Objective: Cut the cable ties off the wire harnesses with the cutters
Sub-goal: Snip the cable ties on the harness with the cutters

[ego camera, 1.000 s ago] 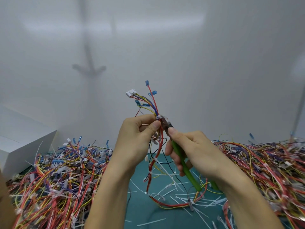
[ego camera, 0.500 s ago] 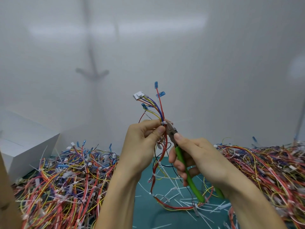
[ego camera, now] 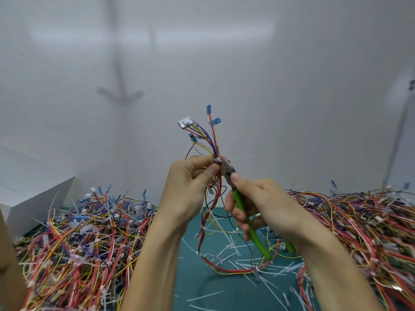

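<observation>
- Pale grey wall (ego camera: 269,86) fills the upper view; below it a teal mat (ego camera: 224,292) shows between two heaps of wire, strewn with white cut tie pieces (ego camera: 226,250).
- Your left hand (ego camera: 188,189) holds the wire harness (ego camera: 214,142) raised in front of the wall; thumb and forefinger pinch the bundle, and the other fingers curl in behind it.
- Above that pinch the wires fan out; a white connector (ego camera: 185,123) points up and left, and blue terminals (ego camera: 208,108) stand at the top.
- You have the cable tie (ego camera: 217,160) right at your left fingertips, wrapped round the bundle just above the pinch; its thin tail sticks out to the right.
- Your right hand (ego camera: 265,205) is curled round the green handles of the cutters (ego camera: 240,200); your forefinger lies stretched along the top towards the metal head.
- The cutter tips reach the tie from the right and slightly below, touching or nearly touching it; you cannot tell from this view whether the jaws have closed on it.
- Below your left hand the harness hangs down and loops onto the mat; more white ties sit along it.
- One wire heap (ego camera: 78,232) lies to your left and another wire heap (ego camera: 359,221) to your right; a white box (ego camera: 29,187) stands at the far left.
</observation>
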### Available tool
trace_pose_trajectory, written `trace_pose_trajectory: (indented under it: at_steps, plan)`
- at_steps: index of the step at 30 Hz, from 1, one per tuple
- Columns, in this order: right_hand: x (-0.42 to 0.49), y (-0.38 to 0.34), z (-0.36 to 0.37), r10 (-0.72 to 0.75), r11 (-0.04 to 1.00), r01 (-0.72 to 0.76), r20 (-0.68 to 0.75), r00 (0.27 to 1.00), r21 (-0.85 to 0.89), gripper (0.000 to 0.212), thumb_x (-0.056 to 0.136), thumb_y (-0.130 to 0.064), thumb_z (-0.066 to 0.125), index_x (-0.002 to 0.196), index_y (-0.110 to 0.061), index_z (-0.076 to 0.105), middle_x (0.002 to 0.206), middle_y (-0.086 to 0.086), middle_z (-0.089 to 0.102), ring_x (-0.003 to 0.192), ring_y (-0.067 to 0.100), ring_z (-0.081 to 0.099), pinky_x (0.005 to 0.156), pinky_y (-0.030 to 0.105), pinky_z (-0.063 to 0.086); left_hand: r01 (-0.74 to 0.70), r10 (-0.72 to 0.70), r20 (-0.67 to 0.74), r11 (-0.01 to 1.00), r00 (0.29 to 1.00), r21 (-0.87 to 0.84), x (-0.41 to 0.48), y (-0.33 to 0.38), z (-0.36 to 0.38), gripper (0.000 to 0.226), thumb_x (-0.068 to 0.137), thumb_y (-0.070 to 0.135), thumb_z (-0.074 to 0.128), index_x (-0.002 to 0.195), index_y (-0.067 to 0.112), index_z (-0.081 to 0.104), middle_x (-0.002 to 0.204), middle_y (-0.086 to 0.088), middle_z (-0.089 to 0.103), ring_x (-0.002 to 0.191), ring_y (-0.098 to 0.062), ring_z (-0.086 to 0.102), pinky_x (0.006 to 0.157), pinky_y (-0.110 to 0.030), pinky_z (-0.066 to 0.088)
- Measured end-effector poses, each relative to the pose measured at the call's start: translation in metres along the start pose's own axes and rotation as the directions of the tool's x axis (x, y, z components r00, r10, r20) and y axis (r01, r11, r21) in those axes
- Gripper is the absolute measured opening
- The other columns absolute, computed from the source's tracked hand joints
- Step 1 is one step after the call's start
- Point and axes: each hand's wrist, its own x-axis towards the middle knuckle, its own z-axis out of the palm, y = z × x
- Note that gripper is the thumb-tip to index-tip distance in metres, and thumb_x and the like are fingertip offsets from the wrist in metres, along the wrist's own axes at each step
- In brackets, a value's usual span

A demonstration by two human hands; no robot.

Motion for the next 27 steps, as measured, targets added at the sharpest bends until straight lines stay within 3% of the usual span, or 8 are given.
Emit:
trace_pose_trajectory:
  at_steps: [6,13,20,27]
  plan:
    - [-0.0027,-0.0016,-0.0002,-0.007,1.0,0.007,-0.005,1.0,-0.006,0.056,0.1,-0.05,0.042,0.073,-0.01,0.068,0.059,0.005,0.052,0.051,0.018,0.052,0.053,0.035,0.054,-0.025,0.025,0.002,1.0,1.0,0.018,-0.0008,0.001,0.0,0.046,0.094,0.003,0.06,0.075,0.043,0.075,0.092,0.009,0.077,0.086,-0.001,0.07,0.079,-0.013,0.052]
    - [-0.0035,-0.0043,0.0014,-0.02,1.0,0.02,-0.003,1.0,0.004,0.056,0.1,-0.05,0.042,0.072,-0.01,0.067,0.058,0.004,0.052,0.051,0.018,0.051,0.05,0.031,0.052,-0.057,0.057,0.0,0.998,0.998,0.006,0.0,0.0047,-0.002,0.042,0.093,0.001,0.06,0.08,0.039,0.073,0.096,-0.007,0.075,0.081,-0.001,0.068,0.076,-0.013,0.051]
    - [-0.0044,-0.0059,0.0033,-0.029,1.0,0.029,-0.011,1.0,0.009,0.054,0.101,-0.049,0.042,0.072,-0.01,0.067,0.059,0.004,0.051,0.051,0.019,0.05,0.049,0.031,0.051,-0.056,0.057,0.026,0.998,0.998,-0.022,0.0003,0.007,-0.0024,0.036,0.093,0.0,0.058,0.087,0.032,0.073,0.085,0.016,0.076,0.081,0.005,0.068,0.073,-0.007,0.05]
    - [-0.003,-0.0056,0.0033,-0.034,0.998,0.033,0.028,0.999,0.047,0.054,0.1,-0.051,0.042,0.072,-0.011,0.067,0.06,0.006,0.05,0.052,0.02,0.05,0.052,0.034,0.053,-0.028,0.03,0.052,0.999,0.998,-0.035,0.0009,0.0046,-0.0059,0.028,0.095,0.001,0.056,0.098,0.022,0.075,0.092,0.01,0.077,0.088,0.001,0.07,0.077,-0.01,0.05]
